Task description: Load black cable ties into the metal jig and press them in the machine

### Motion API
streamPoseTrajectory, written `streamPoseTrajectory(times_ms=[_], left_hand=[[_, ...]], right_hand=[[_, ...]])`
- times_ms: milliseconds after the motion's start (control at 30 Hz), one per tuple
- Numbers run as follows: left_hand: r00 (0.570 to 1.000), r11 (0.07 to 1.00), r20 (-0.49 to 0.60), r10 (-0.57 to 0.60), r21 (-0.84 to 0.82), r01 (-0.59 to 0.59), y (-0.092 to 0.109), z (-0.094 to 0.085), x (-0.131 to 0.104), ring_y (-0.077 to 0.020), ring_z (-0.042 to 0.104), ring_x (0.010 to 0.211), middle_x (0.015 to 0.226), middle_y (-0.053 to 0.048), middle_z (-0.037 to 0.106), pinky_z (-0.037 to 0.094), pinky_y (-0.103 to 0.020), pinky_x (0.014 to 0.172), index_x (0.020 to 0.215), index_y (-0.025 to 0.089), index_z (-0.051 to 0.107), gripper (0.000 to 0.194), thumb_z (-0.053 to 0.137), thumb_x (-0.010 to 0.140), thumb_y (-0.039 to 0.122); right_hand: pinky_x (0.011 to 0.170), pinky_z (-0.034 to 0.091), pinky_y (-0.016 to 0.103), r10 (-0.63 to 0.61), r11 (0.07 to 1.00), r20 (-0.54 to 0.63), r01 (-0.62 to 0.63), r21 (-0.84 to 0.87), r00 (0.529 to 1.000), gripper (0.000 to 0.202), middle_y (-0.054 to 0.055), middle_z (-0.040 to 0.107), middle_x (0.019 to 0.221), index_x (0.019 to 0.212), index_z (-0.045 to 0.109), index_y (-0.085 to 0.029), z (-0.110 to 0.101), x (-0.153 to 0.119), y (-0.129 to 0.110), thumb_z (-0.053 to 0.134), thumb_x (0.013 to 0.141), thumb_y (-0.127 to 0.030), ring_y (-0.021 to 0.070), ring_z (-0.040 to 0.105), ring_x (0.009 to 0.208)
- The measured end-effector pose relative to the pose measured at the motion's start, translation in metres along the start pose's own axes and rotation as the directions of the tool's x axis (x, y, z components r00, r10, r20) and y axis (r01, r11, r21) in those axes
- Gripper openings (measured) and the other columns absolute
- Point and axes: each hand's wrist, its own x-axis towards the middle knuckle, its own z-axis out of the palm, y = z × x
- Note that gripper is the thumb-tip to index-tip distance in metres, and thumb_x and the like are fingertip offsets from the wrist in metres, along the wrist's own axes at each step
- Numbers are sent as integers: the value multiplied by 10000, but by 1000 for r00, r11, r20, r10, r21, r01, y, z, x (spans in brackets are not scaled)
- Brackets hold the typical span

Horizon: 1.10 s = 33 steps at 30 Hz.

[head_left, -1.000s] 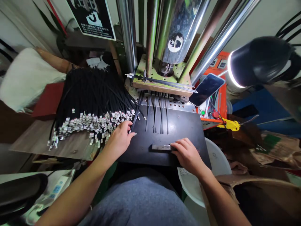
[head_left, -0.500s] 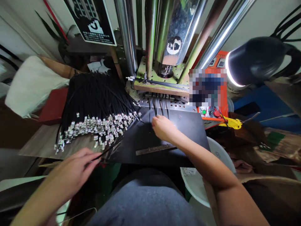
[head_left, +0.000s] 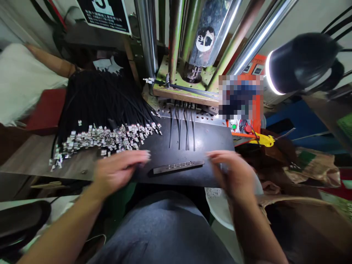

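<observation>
- The left hand (head_left: 115, 170) hovers at the near left of the black worktop (head_left: 213, 137), fingers together and pointing right; its lower side is blurred, so how far thumb and fingers are parted, or whether anything is gripped, cannot be told.
- The right hand (head_left: 233, 170), blurred, is at the worktop's right side, fingers pointing left, with a gap between fingers and thumb; nothing shows in its grasp.
- Between the two hands a slotted metal bar (head_left: 178, 167) lies on the worktop, slightly slanted, its right end just beside the right fingertips and its left end near the left ones. Neither hand clearly touches it.
- Beyond the bar, between the hands but farther away, thin black strips (head_left: 194, 135) run from beneath the press (head_left: 202, 58) onto the worktop, tips toward the person.
- Beyond and left of the left hand, black cables (head_left: 101, 99) lie heaped on a wooden board (head_left: 33, 157), their pale connectors (head_left: 118, 137) facing the person.
- Beyond the right hand are a green button (head_left: 234, 127), a red button (head_left: 248, 128) and a yellow object (head_left: 265, 140); farther right, a lit lamp (head_left: 302, 62).
- Below the right hand, a white tub (head_left: 216, 207) is partly hidden.
</observation>
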Motion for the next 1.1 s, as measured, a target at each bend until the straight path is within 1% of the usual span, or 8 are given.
streamPoseTrajectory(times_ms=[100,200,433,633,767,833,967,1100], left_hand=[[960,931,112,257,-295,-215,23,58,19,-154,698,1041,1070,-16,751,564,-295,953,1025,214,726,215,560,906,149],[963,917,127,236,-358,-177,38,82,27,-153,717,965,964,-26,763,579,-272,889,965,197,728,150,603,888,163],[946,944,166,279,-229,-238,46,81,28,-148,685,867,936,-40,726,554,-263,798,954,163,686,186,530,881,91],[938,973,267,221,-123,-195,56,81,35,-166,673,783,865,-28,703,535,-272,719,894,168,674,164,537,849,91],[939,982,299,168,29,-185,64,80,39,-189,673,768,845,-25,698,520,-288,685,897,171,670,192,536,805,69],[938,972,290,189,83,-221,66,80,38,-195,670,746,820,-25,690,512,-292,661,880,168,664,181,524,812,75],[942,953,191,277,68,-294,64,82,30,-182,662,717,812,-21,683,510,-281,649,858,162,649,176,518,814,53],[939,941,114,326,61,-334,59,85,22,-190,677,767,861,-37,702,530,-296,685,904,162,656,179,510,857,70]], right_hand=[[820,552,299,-173,954,176,120,276,969,162,36,718,919,875,625,-204,51,12,-5,483,947,-170,164,685,900],[732,514,237,-169,949,255,88,303,952,83,30,700,866,876,603,-187,66,18,-1,542,924,-158,137,664,798],[664,419,256,-231,952,411,292,-92,882,192,65,636,788,827,609,-151,53,14,-25,464,945,-110,164,562,709],[753,465,210,-278,958,696,132,257,662,335,-6,722,938,990,692,-195,32,71,-2,484,848,26,113,655,808],[748,476,240,-112,991,557,53,120,823,121,6,709,880,981,660,-159,71,138,-12,643,861,-168,140,653,782],[785,497,305,-4,1000,464,13,-16,886,381,84,694,997,1109,588,-118,104,164,-29,725,834,-343,211,662,875],[834,502,373,69,989,518,11,-149,853,512,187,656,1114,1266,441,-81,141,184,-57,687,860,-274,293,656,986],[808,491,321,23,984,609,91,-155,793,373,149,682,1013,1222,483,-112,112,154,-42,527,852,-98,260,657,957]])
